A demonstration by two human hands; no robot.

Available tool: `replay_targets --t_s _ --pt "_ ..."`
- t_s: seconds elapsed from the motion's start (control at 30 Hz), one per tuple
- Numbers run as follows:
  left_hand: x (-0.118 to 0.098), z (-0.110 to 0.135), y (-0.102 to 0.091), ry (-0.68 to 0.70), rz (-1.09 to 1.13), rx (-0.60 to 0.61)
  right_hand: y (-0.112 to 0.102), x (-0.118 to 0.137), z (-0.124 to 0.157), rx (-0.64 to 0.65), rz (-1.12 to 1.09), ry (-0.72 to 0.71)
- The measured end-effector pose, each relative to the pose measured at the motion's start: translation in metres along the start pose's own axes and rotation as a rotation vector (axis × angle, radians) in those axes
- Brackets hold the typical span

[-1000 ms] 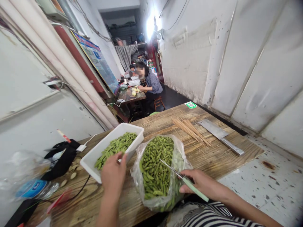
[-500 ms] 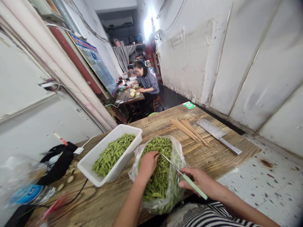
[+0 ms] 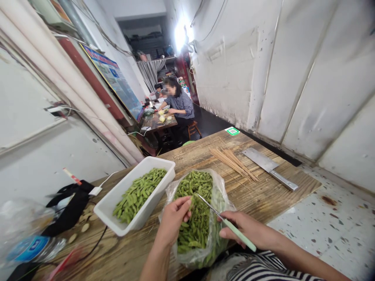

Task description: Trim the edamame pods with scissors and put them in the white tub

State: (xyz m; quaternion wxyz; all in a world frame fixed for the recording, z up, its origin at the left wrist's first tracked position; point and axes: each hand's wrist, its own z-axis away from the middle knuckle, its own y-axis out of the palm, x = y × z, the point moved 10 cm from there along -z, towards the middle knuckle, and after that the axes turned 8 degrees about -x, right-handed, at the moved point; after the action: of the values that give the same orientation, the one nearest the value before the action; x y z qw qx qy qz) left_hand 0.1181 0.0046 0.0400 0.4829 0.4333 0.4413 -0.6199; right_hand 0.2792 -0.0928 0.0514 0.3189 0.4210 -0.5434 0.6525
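Observation:
My left hand [image 3: 175, 218] pinches a green soybean pod [image 3: 191, 199] between thumb and fingertips, over a clear plastic bag [image 3: 220, 187] full of pods. In my right hand [image 3: 246, 228] is a pair of scissors [image 3: 237, 234] with pale green handles, seen edge-on. Their narrow metal blades point up and left over the bag, with the tip close to the held pod. Whether the blades are parted is hard to make out. Left of the bag stands a white plastic tub [image 3: 113, 226] with more green pods [image 3: 140, 191] inside.
Thin wooden skewers [image 3: 234, 164] and a cleaver [image 3: 263, 160] lie on the wooden table [image 3: 190, 154] to the right. At the left are a bottle [image 3: 33, 248], a black bag [image 3: 70, 207] and a cable. Beyond, a person [image 3: 180, 101] sits at another table.
My left hand has risen from the pods in the bag and moved slightly left and toward me, with a pod now visible in its fingertips. The scissors have barely moved.

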Motion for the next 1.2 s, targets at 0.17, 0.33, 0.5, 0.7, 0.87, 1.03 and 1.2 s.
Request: replay_targets --t_s 0.17,0.33,0.5,0.7,0.87,1.03,1.2 --pt "-0.005 0.005 -0.007 0.004 0.06 -0.088 0.005 0.002 0.001 0.046 0.063 -0.008" --pt "-0.009 0.011 -0.006 0.027 0.001 -0.132 0.005 0.003 -0.003 0.043 0.082 0.012" --pt "-0.014 0.017 0.001 0.08 -0.076 -0.104 0.004 0.006 -0.005 0.041 0.065 0.013" --pt "-0.002 0.018 0.011 -0.01 -0.015 0.012 0.004 0.0 -0.005 0.026 0.038 0.043" --pt "0.01 0.013 0.016 -0.068 0.041 0.076 0.003 -0.011 -0.008 0.001 0.039 0.065" --pt "0.014 0.007 0.01 -0.136 0.341 0.014 0.006 -0.013 -0.005 0.053 -0.08 0.062" --pt "0.014 0.008 0.004 -0.172 0.558 -0.102 0.016 -0.007 -0.001 0.158 -0.232 0.048"
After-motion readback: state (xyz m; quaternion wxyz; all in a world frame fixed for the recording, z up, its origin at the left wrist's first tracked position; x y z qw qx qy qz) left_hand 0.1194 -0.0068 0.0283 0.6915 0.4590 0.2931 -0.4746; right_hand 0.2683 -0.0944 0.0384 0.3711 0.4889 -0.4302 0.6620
